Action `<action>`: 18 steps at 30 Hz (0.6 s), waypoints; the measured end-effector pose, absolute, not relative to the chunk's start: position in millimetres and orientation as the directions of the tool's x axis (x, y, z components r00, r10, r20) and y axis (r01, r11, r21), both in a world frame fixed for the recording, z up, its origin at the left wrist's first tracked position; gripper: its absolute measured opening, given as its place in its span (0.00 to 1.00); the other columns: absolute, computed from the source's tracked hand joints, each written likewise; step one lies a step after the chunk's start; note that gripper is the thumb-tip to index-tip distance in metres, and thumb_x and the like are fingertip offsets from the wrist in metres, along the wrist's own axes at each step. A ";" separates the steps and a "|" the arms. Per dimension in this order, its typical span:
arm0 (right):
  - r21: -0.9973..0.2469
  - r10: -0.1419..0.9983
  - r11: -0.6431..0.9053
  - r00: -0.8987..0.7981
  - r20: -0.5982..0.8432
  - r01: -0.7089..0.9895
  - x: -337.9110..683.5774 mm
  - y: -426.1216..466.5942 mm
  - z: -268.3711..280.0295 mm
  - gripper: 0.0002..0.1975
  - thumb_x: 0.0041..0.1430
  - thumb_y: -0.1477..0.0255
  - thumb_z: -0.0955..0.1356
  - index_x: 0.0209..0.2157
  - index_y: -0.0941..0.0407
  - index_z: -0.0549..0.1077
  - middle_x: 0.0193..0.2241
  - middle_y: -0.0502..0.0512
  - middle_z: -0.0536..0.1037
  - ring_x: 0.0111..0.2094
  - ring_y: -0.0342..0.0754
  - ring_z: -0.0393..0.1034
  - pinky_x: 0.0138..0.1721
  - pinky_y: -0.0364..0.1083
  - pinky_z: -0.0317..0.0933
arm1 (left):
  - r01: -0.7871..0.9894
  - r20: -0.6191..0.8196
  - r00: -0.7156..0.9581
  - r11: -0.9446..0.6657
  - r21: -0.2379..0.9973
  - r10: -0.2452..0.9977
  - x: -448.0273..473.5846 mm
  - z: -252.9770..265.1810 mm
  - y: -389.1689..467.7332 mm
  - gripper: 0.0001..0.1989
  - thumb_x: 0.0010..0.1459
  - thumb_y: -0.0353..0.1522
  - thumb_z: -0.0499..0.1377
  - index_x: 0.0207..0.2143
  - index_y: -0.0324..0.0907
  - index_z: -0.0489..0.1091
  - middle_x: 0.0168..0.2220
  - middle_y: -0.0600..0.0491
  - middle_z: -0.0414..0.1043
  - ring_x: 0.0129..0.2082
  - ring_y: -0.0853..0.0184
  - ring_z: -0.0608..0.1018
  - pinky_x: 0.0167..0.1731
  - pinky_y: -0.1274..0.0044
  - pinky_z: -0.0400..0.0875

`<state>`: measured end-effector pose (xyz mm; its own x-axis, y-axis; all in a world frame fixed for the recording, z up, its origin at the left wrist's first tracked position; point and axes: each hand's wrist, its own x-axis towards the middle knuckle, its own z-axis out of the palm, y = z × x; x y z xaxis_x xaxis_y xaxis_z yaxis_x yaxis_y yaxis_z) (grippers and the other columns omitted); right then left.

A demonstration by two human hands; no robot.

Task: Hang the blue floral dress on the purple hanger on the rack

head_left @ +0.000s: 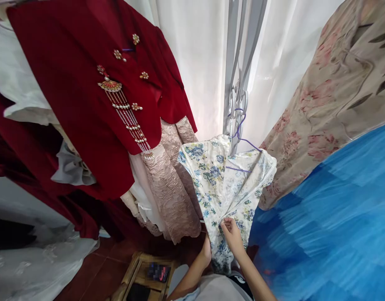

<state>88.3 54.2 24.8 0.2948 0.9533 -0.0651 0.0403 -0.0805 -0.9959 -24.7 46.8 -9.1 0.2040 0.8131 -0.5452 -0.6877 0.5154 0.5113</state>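
Observation:
A white V-neck top (211,171) with blue and yellow-green flowers hangs from a purple hanger (241,129) in front of me. My right hand (231,232) is closed at the middle of its front, below the neckline, with thumb and fingers pinching the gathered fabric. Lower down, my left hand (206,249) grips the top's left side edge, its fingers partly hidden behind the cloth. The hanger's hook meets white metal hooks (234,100) on an upright grey frame (231,50). Toward my body, the top's lower end is foreshortened.
Left hangs a dark red jacket (86,104) with beaded ornaments, beside a pink brocade garment (170,188). Right are a beige floral garment (317,108) and blue tulle (330,225). A wooden stool (132,271) carries a blurred dark item (158,271). White curtains (195,62) hang behind.

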 end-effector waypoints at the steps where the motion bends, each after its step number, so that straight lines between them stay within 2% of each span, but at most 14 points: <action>1: -0.995 0.965 -0.077 0.256 -0.057 0.069 85.4 54.4 24.0 0.19 0.51 0.53 0.71 0.33 0.55 0.71 0.27 0.55 0.77 0.30 0.55 0.75 0.32 0.50 0.68 | -0.703 -0.544 0.160 0.482 0.522 0.823 -27.5 -18.4 44.1 0.26 0.53 0.49 0.61 0.48 0.43 0.79 0.57 0.44 0.74 0.67 0.49 0.65 0.66 0.62 0.63; 5: -0.994 0.993 -0.074 0.096 -0.067 0.079 73.6 54.5 30.4 0.18 0.56 0.53 0.67 0.30 0.55 0.70 0.16 0.45 0.67 0.17 0.45 0.61 0.20 0.43 0.54 | -0.650 -0.537 0.006 0.411 0.639 0.843 -40.6 -43.3 32.3 0.25 0.53 0.47 0.62 0.47 0.41 0.79 0.62 0.42 0.69 0.71 0.53 0.58 0.68 0.72 0.56; 8: -0.996 0.996 -0.089 0.037 -0.087 0.032 65.1 52.8 35.2 0.17 0.56 0.54 0.68 0.32 0.55 0.68 0.15 0.42 0.65 0.15 0.41 0.54 0.18 0.41 0.46 | -0.524 -0.381 -0.048 0.301 0.797 0.923 -48.9 -45.4 17.3 0.27 0.48 0.47 0.66 0.48 0.42 0.78 0.64 0.40 0.67 0.70 0.51 0.59 0.67 0.72 0.55; 10: -0.996 0.996 -0.076 0.055 -0.074 0.043 61.2 51.1 35.9 0.18 0.55 0.54 0.68 0.31 0.55 0.67 0.15 0.43 0.65 0.16 0.42 0.55 0.19 0.41 0.47 | -0.428 -0.248 -0.008 0.221 0.876 0.969 -51.2 -40.4 7.7 0.29 0.47 0.49 0.69 0.49 0.43 0.78 0.61 0.39 0.69 0.68 0.49 0.63 0.68 0.68 0.55; 12: -0.996 0.995 -0.057 0.089 -0.050 0.072 59.5 49.2 35.8 0.19 0.54 0.52 0.68 0.28 0.54 0.66 0.16 0.44 0.66 0.18 0.43 0.58 0.21 0.42 0.51 | -0.333 -0.187 0.044 0.191 0.923 0.981 -50.3 -33.6 1.8 0.29 0.47 0.48 0.70 0.48 0.42 0.78 0.57 0.38 0.73 0.64 0.47 0.68 0.67 0.65 0.56; 15: -0.995 0.994 -0.060 0.099 -0.052 0.080 61.3 45.5 36.6 0.23 0.53 0.48 0.68 0.24 0.53 0.64 0.16 0.45 0.66 0.19 0.44 0.60 0.23 0.44 0.54 | -0.247 -0.235 0.015 0.231 0.941 0.972 -46.1 -27.2 0.9 0.26 0.47 0.46 0.71 0.46 0.41 0.78 0.52 0.38 0.76 0.59 0.45 0.73 0.64 0.62 0.61; 18: -0.990 0.987 -0.136 0.077 -0.138 -0.026 66.3 39.2 40.7 0.25 0.51 0.46 0.69 0.20 0.54 0.64 0.16 0.47 0.67 0.19 0.45 0.62 0.23 0.45 0.58 | -0.243 -0.313 -0.075 0.287 0.927 0.947 -44.3 -28.3 4.9 0.24 0.46 0.46 0.71 0.42 0.41 0.79 0.49 0.39 0.78 0.57 0.44 0.75 0.62 0.62 0.64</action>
